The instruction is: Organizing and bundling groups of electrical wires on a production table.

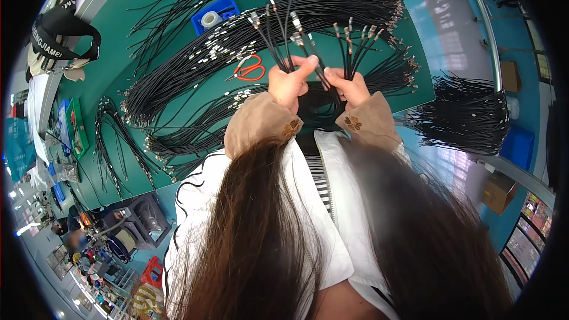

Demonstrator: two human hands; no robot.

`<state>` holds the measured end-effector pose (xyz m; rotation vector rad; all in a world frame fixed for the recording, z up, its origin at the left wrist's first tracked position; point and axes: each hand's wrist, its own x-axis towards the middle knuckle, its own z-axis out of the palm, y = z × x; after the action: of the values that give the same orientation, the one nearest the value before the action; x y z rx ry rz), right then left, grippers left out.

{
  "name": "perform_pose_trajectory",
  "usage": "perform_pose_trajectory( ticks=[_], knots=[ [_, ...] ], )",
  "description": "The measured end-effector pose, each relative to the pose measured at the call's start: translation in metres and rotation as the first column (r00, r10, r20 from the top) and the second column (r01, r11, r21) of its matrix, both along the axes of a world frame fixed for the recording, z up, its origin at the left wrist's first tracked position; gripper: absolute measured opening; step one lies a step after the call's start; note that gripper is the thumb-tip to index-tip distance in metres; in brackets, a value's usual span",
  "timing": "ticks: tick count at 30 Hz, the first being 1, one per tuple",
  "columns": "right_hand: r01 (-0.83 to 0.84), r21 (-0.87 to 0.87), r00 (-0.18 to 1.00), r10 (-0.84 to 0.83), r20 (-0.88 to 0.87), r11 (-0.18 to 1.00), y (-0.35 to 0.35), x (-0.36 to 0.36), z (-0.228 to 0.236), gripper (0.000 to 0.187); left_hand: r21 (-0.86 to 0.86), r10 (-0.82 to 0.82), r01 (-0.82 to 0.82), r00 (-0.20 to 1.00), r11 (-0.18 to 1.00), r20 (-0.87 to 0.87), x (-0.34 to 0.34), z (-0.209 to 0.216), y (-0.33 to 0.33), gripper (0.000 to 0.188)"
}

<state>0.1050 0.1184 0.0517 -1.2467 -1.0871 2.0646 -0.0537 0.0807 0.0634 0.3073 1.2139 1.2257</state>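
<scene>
My left hand (288, 83) grips a bunch of thin black cables (274, 35) that fan upward, each tipped with a silver metal connector. My right hand (349, 87) holds a second, smaller bunch of the same cables (354, 47), their connector ends also pointing up. The two hands are close together above the green table (148, 0), almost touching. Tan sleeves with a leaf-shaped patch cover both wrists. Long dark hair hangs over the lower part of the picture.
Large bundles of black cables (237, 47) lie spread across the table. Red-handled scissors (249, 70) rest among them. A blue tray (214, 15) holds a roll of tape. More cables (468, 115) hang at the right; a black bag (62, 26) sits far left.
</scene>
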Motion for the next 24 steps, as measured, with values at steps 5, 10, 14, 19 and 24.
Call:
perform_pose_trajectory(
  ticks=[5, 10, 14, 19, 24],
  knots=[
    [0.187, -0.058, 0.981, -0.183, 0.059, 0.981, 0.009, 0.005, -0.007, 0.028, 0.115, 0.183, -0.203, 0.970, 0.973, 0.158, -0.008, -0.006, 0.000, 0.031],
    [0.205, -0.074, 0.977, -0.201, 0.067, 0.976, 0.005, 0.002, -0.010, 0.029, 0.231, -0.184, 0.158, 0.979, 0.960, 0.093, -0.001, -0.006, -0.004, 0.023],
    [0.207, -0.040, 0.978, -0.207, -0.005, 0.978, 0.000, -0.003, -0.005, 0.026, 0.204, -0.245, 0.219, 0.963, 0.954, 0.113, 0.011, -0.012, -0.007, 0.024],
    [0.161, -0.009, 0.987, -0.161, 0.017, 0.987, 0.000, -0.004, 0.000, 0.028, 0.106, 0.089, -0.105, 0.985, 0.989, 0.148, -0.007, -0.015, -0.001, 0.026],
    [0.155, 0.005, 0.987, -0.155, -0.036, 0.988, -0.003, -0.006, -0.004, 0.021, 0.129, -0.098, 0.073, 0.974, 0.989, 0.205, -0.011, -0.009, -0.002, 0.034]
  ],
)
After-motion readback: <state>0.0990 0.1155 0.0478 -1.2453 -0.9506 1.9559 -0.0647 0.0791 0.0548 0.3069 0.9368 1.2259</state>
